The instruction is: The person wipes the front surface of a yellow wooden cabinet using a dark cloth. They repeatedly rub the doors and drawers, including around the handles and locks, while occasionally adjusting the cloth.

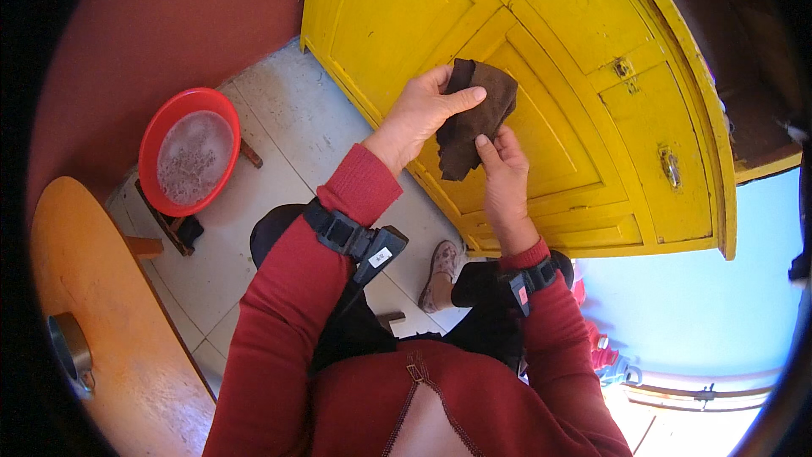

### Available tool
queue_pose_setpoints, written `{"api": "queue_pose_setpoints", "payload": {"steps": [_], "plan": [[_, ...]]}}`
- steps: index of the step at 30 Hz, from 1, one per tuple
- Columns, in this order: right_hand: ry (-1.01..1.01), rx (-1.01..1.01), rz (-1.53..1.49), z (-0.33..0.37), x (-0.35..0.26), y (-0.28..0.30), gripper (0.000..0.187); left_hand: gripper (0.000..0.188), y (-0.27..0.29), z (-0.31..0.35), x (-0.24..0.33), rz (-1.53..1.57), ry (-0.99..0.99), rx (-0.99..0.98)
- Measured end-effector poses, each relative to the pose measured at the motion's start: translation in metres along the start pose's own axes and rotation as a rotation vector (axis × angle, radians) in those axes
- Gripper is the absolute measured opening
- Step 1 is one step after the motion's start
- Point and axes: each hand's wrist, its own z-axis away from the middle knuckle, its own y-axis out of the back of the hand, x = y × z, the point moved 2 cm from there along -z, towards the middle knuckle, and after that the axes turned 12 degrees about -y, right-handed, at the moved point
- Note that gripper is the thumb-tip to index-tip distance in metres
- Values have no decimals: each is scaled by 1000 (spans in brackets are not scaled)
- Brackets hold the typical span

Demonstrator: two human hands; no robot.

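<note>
A dark brown cloth point(475, 110), folded over with one ragged lower edge, is held up between my two hands in front of the yellow cabinet point(558, 131). My left hand point(423, 114) grips its left side, thumb lying across the front. At the lower right corner of the cloth, my right hand point(506, 173) pinches it between thumb and fingers. Parts of the fingers on both hands are hidden behind the fabric. The cabinet's panelled doors and metal handles lie beyond the cloth; contact between cloth and cabinet cannot be made out.
To the left, a red basin point(152, 148) of sudsy water rests on a low wooden stool point(162, 218). An orange wooden table point(110, 305) at lower left carries a metal cup point(72, 351). Pale tiles point(279, 131) cover the floor. A dark reddish wall point(178, 25) rises behind the basin.
</note>
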Motion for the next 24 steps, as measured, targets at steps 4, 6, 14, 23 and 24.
{"api": "queue_pose_setpoints", "payload": {"steps": [4, 6, 14, 23, 24], "plan": [[23, -91, -5, 5, -2, 3, 28, 35, 4, -2, 1, -66, 66, -51], [16, -105, 3, 9, -4, 2, 29, 31, 4, 0, 3, -76, 57, -54], [-137, -71, 39, 9, 8, -8, 36, 25, -4, 5, 11, -116, 12, 34], [-148, 74, -413, -19, 0, 36, 25, 35, 0, 5, 4, -917, -543, -550], [-133, 114, -406, -20, -3, 42, 26, 37, 3, 5, 3, -879, -513, -518]]}}
